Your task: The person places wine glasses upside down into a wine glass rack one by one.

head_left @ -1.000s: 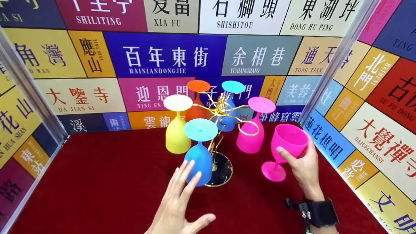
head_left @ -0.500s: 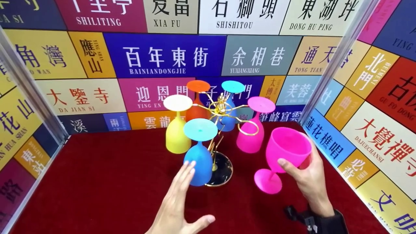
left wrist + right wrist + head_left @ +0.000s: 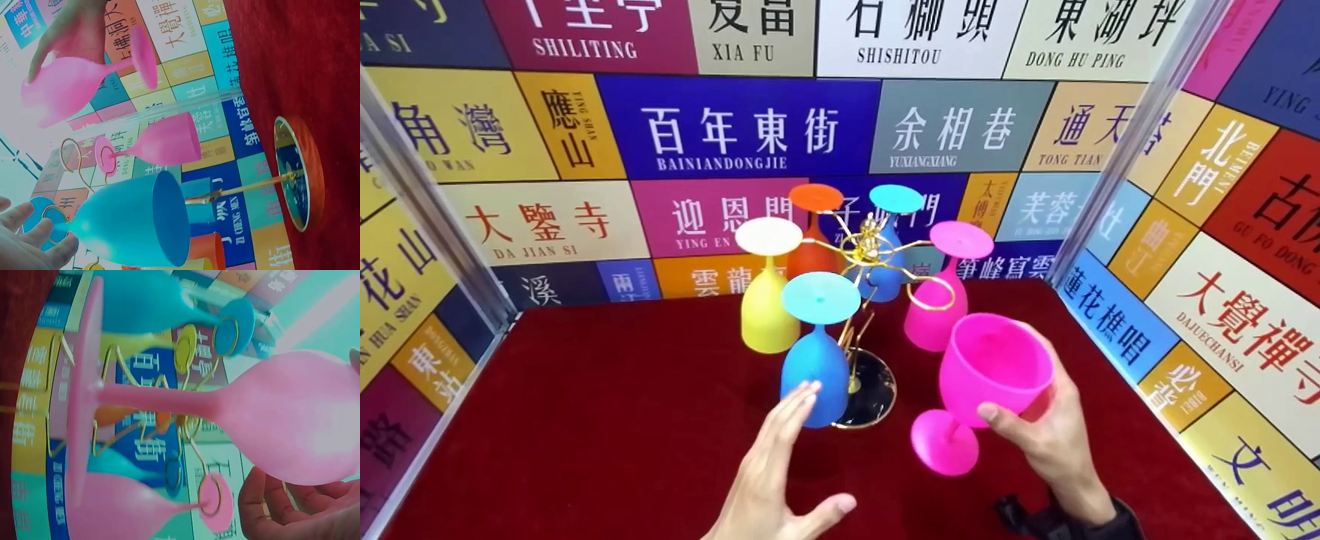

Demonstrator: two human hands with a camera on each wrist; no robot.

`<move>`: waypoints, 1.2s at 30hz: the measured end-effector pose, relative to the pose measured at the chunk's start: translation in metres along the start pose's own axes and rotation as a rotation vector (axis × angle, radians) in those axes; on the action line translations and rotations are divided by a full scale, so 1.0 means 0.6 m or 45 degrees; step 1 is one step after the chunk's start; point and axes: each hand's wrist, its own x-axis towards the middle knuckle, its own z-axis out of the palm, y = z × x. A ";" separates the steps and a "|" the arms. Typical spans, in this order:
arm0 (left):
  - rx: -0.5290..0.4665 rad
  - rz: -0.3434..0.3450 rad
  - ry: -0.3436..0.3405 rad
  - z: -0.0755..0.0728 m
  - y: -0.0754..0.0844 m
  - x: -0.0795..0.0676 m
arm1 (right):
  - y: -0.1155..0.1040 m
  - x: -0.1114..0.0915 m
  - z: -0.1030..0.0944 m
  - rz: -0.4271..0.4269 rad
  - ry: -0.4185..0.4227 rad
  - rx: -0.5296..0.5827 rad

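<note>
My right hand [image 3: 1054,442] grips a pink wine goblet [image 3: 986,375] by its bowl, mouth up and tilted, its foot pointing down and left. The right wrist view shows fingers curled along that goblet's bowl [image 3: 298,416]. My left hand [image 3: 776,465] has its fingers extended and overlaps the bowl of a hanging blue goblet [image 3: 814,375]. In the left wrist view its fingers lie near that goblet's foot and stem. The gold rack [image 3: 870,247] holds this goblet upside down by its foot. One ring [image 3: 931,294] of the rack, at the front right, holds no goblet.
Also hanging upside down from the rack are a yellow goblet [image 3: 769,311], an orange goblet [image 3: 814,251], a second blue goblet [image 3: 889,259] and another pink goblet [image 3: 936,311]. The rack's round black base [image 3: 874,394] stands on a dark red cloth [image 3: 607,420]. Lettered panels enclose the table.
My right hand has brought the pink goblet left and toward me, tilting its mouth more toward the camera. The left hand has barely moved, and the rack stands in place.
</note>
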 end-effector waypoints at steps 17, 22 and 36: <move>0.019 0.030 -0.163 0.042 0.005 -0.023 | 0.005 -0.036 0.062 -0.170 -0.277 0.214; 0.015 -0.023 -0.227 0.048 0.004 -0.032 | 0.006 -0.044 0.075 -0.178 -0.338 0.214; -0.107 -0.069 -0.424 0.063 -0.003 -0.042 | 0.005 -0.054 0.093 -0.199 -0.421 0.241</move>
